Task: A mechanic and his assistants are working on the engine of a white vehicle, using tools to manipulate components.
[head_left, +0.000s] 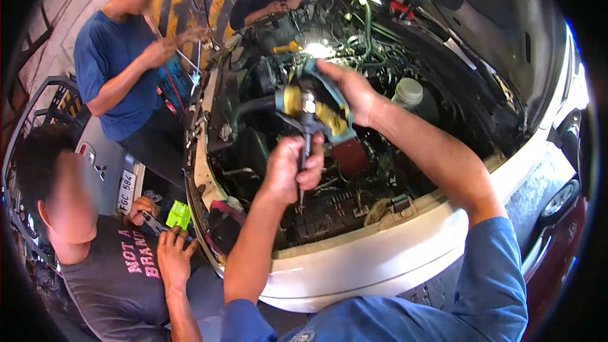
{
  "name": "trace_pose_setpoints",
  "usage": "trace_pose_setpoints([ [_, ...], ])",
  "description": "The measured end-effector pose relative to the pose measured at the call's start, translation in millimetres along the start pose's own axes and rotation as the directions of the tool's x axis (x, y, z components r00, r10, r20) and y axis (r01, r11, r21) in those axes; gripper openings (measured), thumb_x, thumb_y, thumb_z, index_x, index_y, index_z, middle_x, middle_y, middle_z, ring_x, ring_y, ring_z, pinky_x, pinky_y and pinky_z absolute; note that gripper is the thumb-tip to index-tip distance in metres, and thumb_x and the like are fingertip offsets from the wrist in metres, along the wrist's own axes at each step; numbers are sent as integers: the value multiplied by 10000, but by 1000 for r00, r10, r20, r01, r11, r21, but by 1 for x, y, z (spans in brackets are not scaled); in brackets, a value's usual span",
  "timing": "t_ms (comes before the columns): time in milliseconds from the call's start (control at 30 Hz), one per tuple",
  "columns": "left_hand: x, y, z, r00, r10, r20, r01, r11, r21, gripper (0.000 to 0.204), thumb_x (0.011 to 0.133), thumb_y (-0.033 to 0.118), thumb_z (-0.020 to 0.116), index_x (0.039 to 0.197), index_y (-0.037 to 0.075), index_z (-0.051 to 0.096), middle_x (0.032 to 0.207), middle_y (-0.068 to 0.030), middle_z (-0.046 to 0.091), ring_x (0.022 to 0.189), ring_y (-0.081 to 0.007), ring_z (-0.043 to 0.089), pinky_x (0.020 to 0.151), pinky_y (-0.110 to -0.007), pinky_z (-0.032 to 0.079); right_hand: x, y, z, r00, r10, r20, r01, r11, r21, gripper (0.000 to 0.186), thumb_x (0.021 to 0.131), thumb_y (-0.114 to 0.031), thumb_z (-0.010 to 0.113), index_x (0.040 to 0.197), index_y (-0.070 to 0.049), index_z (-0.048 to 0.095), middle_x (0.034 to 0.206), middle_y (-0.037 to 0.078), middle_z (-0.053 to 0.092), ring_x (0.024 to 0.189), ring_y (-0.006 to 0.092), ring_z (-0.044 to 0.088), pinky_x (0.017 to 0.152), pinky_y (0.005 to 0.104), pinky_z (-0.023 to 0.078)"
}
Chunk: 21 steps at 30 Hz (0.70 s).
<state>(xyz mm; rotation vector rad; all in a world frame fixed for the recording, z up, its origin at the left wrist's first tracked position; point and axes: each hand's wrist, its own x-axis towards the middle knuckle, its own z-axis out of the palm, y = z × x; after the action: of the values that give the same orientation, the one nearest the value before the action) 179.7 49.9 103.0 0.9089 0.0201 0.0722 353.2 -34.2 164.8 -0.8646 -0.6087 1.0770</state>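
Note:
My left hand (291, 168) is closed around a slim dark tool (308, 128) with a shiny metal head, held upright over the engine bay. I cannot make out its exact kind. A thin shaft shows below my fingers. My right hand (354, 92) grips the upper right edge of a blue-grey, frame-like part (345, 113) with yellow patches. The tool's head overlaps this part in the view, and I cannot tell whether they touch. Both are held above the open engine bay (316, 209) of a white car.
A person in a blue shirt (123, 69) stands at the left, holding a thin rod. Another person (114, 266), nearer, holds pliers-like tools by a bright green object (179, 214). A third leans in at the far side. A white-capped reservoir (408, 92) and the raised hood (506, 38) are at right.

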Motion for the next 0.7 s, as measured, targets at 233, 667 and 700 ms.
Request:
trace_pose_setpoints([
  [233,5,-9,-9,821,247,-515,-90,946,311,332,958,405,421,971,83,502,642,-9,467,449,-116,435,386,-278,347,-15,52,36,906,-367,210,401,588,-702,832,871,-412,662,1445,18,240,1308,201,499,1210,262,497,1044,382,373],
  [667,-2,-8,5,987,155,-38,-149,981,122,255,994,286,480,1131,71,482,723,2,424,501,-81,385,431,-245,329,1,21,27,930,-364,49,315,721,-617,357,941,-366,590,1054,-30,556,915,26,602,819,87,547,735,246,464],
  [700,-2,-4,4,988,151,-31,-146,981,127,283,992,292,491,1167,71,513,711,15,412,488,-68,365,419,-233,309,-1,10,18,977,-211,26,189,807,-560,412,949,-428,559,1080,-38,571,940,20,607,839,93,562,757,256,470],
])
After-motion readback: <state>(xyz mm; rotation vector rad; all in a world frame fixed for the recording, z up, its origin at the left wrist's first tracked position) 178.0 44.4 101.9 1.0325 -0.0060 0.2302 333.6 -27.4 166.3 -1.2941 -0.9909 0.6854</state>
